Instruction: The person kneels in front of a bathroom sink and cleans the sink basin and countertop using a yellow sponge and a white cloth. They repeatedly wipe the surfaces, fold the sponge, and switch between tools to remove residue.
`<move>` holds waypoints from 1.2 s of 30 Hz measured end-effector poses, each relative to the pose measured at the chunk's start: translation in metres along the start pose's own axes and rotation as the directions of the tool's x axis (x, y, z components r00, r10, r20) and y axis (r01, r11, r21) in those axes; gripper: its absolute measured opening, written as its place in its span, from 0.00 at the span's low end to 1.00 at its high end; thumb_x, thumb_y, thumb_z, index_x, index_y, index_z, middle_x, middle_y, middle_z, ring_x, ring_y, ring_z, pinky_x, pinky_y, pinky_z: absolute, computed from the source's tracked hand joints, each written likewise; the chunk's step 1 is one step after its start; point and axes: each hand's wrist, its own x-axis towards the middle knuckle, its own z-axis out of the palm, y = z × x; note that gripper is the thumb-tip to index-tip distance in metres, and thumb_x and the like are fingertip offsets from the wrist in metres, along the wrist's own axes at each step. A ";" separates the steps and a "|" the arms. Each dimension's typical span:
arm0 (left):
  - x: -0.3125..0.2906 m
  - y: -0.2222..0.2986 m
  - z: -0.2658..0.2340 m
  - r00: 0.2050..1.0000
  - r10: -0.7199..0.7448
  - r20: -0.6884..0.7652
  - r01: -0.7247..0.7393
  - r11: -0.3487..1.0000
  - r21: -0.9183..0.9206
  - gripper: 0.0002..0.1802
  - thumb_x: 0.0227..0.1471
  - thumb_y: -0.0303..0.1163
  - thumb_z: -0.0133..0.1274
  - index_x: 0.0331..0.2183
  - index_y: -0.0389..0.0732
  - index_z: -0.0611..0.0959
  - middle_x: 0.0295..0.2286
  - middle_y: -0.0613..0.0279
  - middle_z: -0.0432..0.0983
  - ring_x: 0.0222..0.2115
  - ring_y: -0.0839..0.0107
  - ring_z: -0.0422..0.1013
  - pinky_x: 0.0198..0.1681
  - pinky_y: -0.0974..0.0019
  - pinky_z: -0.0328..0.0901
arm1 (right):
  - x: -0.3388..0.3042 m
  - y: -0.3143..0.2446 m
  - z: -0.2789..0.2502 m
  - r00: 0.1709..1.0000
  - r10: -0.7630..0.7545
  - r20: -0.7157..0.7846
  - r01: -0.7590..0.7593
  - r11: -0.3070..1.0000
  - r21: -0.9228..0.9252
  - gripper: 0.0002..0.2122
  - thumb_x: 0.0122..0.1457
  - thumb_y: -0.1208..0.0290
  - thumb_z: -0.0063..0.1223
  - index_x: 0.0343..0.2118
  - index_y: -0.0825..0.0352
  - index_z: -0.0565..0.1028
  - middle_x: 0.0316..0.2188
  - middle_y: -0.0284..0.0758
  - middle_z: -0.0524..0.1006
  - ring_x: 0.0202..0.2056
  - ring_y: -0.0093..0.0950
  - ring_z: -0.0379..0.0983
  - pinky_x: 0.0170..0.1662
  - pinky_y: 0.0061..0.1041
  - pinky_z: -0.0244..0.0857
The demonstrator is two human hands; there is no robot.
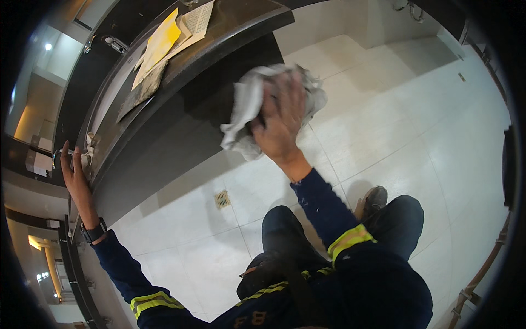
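Note:
My right hand (282,123) is out in front of me, blurred by motion, with its fingers over a crumpled white-grey cloth (245,107). The cloth bunches out on both sides of the hand, beside the dark front panel (181,131) of a counter. At the far left, my left hand (76,178) has its fingers stretched out and holds nothing that I can see. It is by the end of the dark countertop (227,41); whether it touches the edge I cannot tell.
Papers and a yellow sheet (167,38) lie on the countertop near a dark flat piece (142,90). White floor tiles (394,131) stretch below, with a small brass-coloured drain (222,199). My shoe (375,198) stands on them. A brownish pipe (482,268) runs along the right.

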 end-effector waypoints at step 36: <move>0.040 0.264 0.044 0.694 0.701 -0.162 -0.713 0.701 -0.022 0.22 0.61 0.37 0.53 0.53 0.37 0.77 0.48 0.49 0.77 0.50 0.58 0.72 0.57 0.59 0.63 | 0.072 0.188 -0.014 0.258 0.750 0.610 -0.531 -0.417 0.737 0.16 0.69 0.62 0.37 0.49 0.67 0.73 0.46 0.38 0.76 0.48 0.34 0.74 0.55 0.37 0.68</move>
